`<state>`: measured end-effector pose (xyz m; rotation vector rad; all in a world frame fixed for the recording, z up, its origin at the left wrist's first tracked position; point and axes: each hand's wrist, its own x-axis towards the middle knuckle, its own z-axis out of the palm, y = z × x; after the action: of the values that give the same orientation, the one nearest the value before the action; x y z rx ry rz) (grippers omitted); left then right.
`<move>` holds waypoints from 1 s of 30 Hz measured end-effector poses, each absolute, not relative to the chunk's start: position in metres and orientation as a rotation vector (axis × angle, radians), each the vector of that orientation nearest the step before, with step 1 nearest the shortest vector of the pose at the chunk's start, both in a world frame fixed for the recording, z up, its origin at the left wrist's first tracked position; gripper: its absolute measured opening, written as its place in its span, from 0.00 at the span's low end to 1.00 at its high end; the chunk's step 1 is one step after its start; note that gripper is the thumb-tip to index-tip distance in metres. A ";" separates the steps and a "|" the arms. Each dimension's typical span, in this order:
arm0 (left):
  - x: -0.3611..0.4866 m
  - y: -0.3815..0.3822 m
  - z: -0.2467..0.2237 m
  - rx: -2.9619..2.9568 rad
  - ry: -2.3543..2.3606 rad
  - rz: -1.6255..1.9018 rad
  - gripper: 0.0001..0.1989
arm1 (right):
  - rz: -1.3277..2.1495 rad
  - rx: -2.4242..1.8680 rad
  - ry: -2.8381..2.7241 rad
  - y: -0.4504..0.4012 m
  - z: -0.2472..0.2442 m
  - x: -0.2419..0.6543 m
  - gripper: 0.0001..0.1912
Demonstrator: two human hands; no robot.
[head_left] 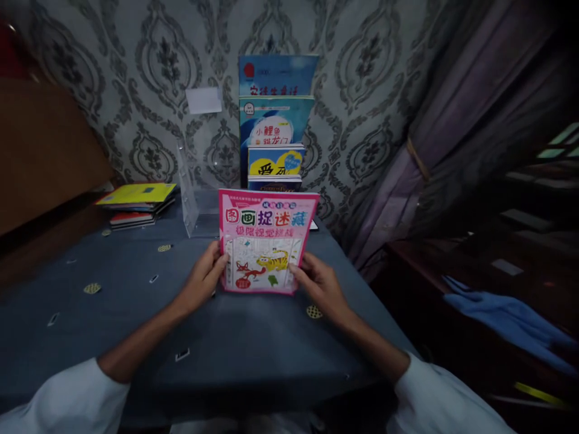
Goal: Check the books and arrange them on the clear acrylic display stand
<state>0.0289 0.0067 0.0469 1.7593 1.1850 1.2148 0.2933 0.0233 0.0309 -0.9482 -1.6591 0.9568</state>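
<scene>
A pink picture book (266, 241) with a yellow tiger and a red fox on its cover is held upright between my two hands. My left hand (208, 272) grips its left edge, thumb on the front. Its lower right edge is in my right hand (320, 283), again with the thumb in front. Behind it, several books stand in tiers against the wall: a blue book (280, 75) at the top, a teal book (278, 120) below, then a yellow and blue book (275, 161). The pink book hides the lower part of that row.
A clear acrylic rack (190, 199) stands left of the tiered books. Further left lies a stack of books (136, 196) with a yellow one on top. The dark blue cloth (149, 325) covers the table. At right are a tied curtain (407, 157) and a blue cloth (506, 319).
</scene>
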 end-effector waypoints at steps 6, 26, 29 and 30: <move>0.018 0.015 0.034 1.926 1.582 0.602 0.24 | 0.838 -1.367 -1.877 0.031 0.014 0.301 0.23; 0.014 0.085 0.004 2.595 1.687 0.558 0.18 | 0.485 -0.881 -2.516 0.081 0.035 0.211 0.23; 0.007 0.085 -0.004 2.569 1.615 0.686 0.20 | 0.547 -0.812 -2.493 0.095 0.022 0.199 0.25; 0.006 0.086 -0.005 2.571 1.595 0.699 0.20 | 0.557 -0.804 -2.493 0.097 0.017 0.200 0.25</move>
<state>0.0056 0.0858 -0.0051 2.5709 1.5953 0.6993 0.1999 0.0973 0.0174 -0.8042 -2.4929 0.5573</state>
